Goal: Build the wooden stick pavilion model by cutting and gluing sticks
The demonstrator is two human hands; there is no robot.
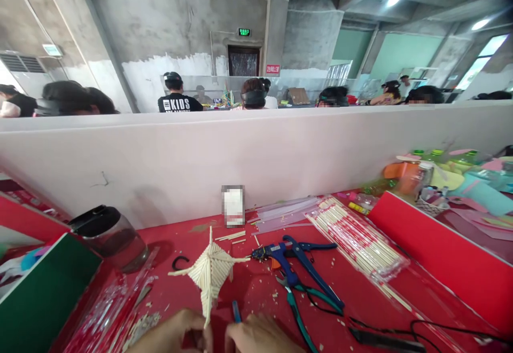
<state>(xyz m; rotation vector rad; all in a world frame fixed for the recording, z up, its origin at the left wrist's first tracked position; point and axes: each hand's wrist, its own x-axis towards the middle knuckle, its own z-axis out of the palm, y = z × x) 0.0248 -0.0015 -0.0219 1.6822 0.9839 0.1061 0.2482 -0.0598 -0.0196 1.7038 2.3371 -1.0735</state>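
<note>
At the bottom edge, my left hand has its fingers curled, close to the lower tip of a star-like model of pale wooden sticks. My right hand is beside it, fingers also bent inward. The fingertips run low in the view, so whatever they grip is hidden. A blue stub, its kind unclear, shows just beyond my right hand. Right of the model lie a blue glue gun, a blue-handled cutter and green-handled pliers. Short stick pieces lie behind the model.
Packaged wooden chopsticks lie at the right, near a red divider. A dark-lidded jug stands left, above crumpled plastic wrappers. A black cable crosses the red table. A white partition runs along the back, with people beyond.
</note>
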